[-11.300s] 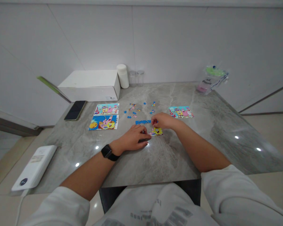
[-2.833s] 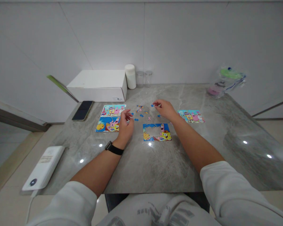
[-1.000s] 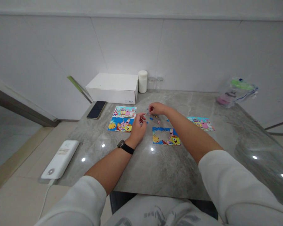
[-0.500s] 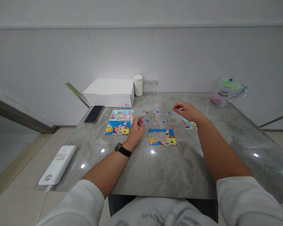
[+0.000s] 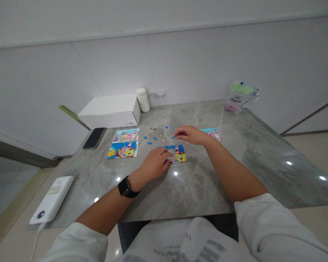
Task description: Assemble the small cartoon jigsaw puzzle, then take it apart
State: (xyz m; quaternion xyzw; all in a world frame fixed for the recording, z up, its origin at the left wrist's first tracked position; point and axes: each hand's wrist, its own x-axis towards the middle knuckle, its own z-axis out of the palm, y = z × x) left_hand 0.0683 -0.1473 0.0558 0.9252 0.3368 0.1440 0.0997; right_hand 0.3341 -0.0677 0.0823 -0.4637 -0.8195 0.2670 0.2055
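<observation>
A partly joined cartoon jigsaw puzzle [image 5: 180, 156] lies flat in front of me, a gap in its middle. My left hand [image 5: 157, 162], a black watch on its wrist, rests over the puzzle's left part with fingers stretched out, hiding that side. Just beyond the puzzle, my right hand [image 5: 184, 134] is low over the table, its fingertips pinched at a small blue puzzle piece [image 5: 174, 137], mostly covered by the fingers. Several loose puzzle pieces [image 5: 155, 138] are scattered left of the right hand. Behind that hand lies a colourful picture sheet [image 5: 213, 133], partly hidden by it.
Two picture cards [image 5: 123, 149] lie left of the pieces, with a phone [image 5: 94, 138] beyond them. A white box [image 5: 109, 110], a white canister [image 5: 143, 100] and two clear jars [image 5: 161, 100] stand along the wall. A plastic bag [image 5: 240, 97] sits back right, a white power bank [image 5: 52, 198] front left.
My left hand has moved from beside the picture cards onto the puzzle. My right hand has come left and nearer, down among the loose pieces. The view has turned right and tilted.
</observation>
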